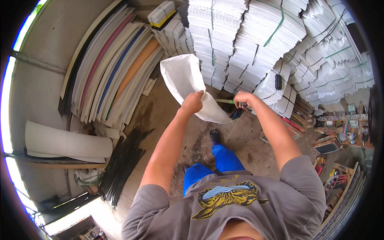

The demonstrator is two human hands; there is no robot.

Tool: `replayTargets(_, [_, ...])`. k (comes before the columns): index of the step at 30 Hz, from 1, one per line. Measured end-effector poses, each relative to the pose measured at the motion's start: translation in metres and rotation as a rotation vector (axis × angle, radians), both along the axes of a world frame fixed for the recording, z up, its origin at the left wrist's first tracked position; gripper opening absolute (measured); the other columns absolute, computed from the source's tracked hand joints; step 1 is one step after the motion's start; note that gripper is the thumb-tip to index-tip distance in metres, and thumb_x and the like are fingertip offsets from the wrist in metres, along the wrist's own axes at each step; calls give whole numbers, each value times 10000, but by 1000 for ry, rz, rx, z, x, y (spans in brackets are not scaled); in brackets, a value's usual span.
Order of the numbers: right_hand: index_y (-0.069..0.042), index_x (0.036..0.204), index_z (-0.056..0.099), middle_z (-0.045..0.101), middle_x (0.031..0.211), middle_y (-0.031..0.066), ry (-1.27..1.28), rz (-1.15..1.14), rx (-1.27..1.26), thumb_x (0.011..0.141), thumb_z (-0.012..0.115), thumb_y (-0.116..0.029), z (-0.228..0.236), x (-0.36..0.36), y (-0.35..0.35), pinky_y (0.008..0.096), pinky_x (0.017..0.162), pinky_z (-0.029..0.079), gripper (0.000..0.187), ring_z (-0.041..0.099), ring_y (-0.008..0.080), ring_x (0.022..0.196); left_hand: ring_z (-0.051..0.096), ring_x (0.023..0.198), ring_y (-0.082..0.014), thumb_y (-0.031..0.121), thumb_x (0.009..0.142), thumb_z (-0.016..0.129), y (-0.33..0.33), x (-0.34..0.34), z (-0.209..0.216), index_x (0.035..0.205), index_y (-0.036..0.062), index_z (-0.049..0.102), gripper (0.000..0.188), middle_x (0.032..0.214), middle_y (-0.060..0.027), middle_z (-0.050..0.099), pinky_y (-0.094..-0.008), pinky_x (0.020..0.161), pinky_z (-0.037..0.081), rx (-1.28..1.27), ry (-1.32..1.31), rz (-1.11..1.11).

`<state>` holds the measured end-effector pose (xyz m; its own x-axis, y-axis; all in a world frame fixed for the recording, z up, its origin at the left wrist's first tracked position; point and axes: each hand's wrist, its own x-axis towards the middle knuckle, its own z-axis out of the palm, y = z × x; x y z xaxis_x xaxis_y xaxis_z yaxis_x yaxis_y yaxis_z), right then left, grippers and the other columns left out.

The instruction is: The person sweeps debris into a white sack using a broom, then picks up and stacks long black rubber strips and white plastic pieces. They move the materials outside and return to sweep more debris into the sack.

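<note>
Above the floor point(196, 147) | left hand point(193, 102) closed on white sack point(213, 109) | right hand point(245, 99) curled round dark handle point(243, 105) | I judge sack light, limp: grip rim point(180, 57)

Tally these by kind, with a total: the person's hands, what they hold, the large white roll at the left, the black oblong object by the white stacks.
Left hand and right hand: 2
White sack: 1
Dark item, right hand: 1
White roll: 1
Black oblong object: 1
Total: 6

Stained floor point(196, 150), strapped white stacks point(216, 44), black strips point(123, 166) at left
</note>
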<state>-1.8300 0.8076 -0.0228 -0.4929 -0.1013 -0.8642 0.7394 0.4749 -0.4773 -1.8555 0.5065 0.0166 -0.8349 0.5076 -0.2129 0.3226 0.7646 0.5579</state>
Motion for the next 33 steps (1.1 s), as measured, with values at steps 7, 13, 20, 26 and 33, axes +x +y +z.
replayTargets(7, [57, 985, 608, 632, 749, 148, 305, -681, 223, 849, 590, -32, -59, -54, 43, 346, 410, 515, 164, 627, 216, 546, 639, 1019, -414, 269, 937, 575, 77, -19, -55, 1127, 83, 667, 281, 1092, -211, 675, -518, 888, 505, -83, -31, -61])
replayTargets(13, [-23, 1184, 605, 709, 952, 136, 743, -622, 361, 843, 692, -162, -88, -71, 46, 415, 738, 567, 378, 697, 315, 870, 650, 1026, -381, 301, 936, 594, 93, -16, -93, 1217, 171, 683, 323, 1087, -179, 695, -479, 891, 516, -112, -156, 59])
replayTargets(20, [-127, 1575, 148, 533, 1426, 122, 825, -686, 244, 833, 721, -186, -111, -116, 67, 391, 1036, 431, 939, 556, 307, 1249, 597, 1098, -390, 193, 868, 674, 140, -29, -107, 1282, 100, 618, 428, 1139, -181, 671, -456, 948, 481, 170, -61, -13])
replayTargets(26, [-72, 1541, 266, 441, 1457, 254, 775, -586, 152, 841, 710, -157, -100, -103, 38, 386, 1028, 438, 833, 505, 342, 1276, 522, 1211, -374, 153, 807, 727, 125, -18, -120, 1293, 103, 614, 502, 1258, -167, 617, -469, 1050, 416, 305, 161, -119])
replayTargets(33, [-86, 1457, 413, 444, 1443, 235, 1162, 3, 593, 824, 724, -207, -75, -60, -77, 491, 1078, 372, 716, 439, 417, 1299, 546, 1207, -402, 211, 855, 693, 42, 16, -110, 1301, 101, 609, 466, 1314, -245, 562, -454, 1024, 452, 446, 36, 347])
